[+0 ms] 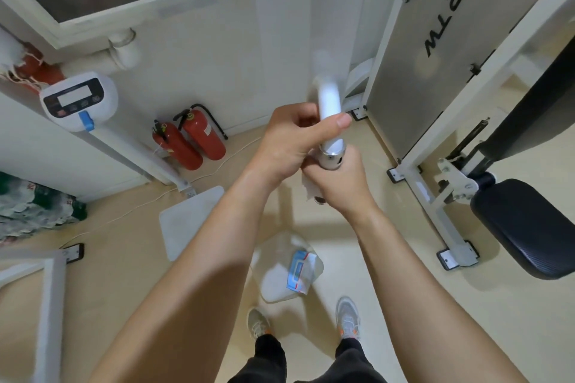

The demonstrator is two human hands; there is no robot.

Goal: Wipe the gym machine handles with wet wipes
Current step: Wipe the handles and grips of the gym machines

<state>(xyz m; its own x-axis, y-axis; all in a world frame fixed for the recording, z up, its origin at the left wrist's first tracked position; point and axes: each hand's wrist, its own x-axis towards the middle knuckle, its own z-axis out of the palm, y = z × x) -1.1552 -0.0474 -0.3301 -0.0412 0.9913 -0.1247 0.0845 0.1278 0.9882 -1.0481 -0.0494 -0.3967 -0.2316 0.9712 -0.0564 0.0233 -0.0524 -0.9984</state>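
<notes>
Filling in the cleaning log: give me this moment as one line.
left hand: gripping white bar | right hand: wrapping wet wipe around handle below chrome collar | wipes pack: on floor

We stretch both bare arms out in front. Our left hand (291, 141) and right hand (340, 182) curl tight, close together.

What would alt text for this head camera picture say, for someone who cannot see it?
Seen from above, a person's left hand grips a white machine handle while the right hand presses a wet wipe around its metal end. A wipes packet lies on the floor below, two red fire extinguishers against the wall.
</notes>
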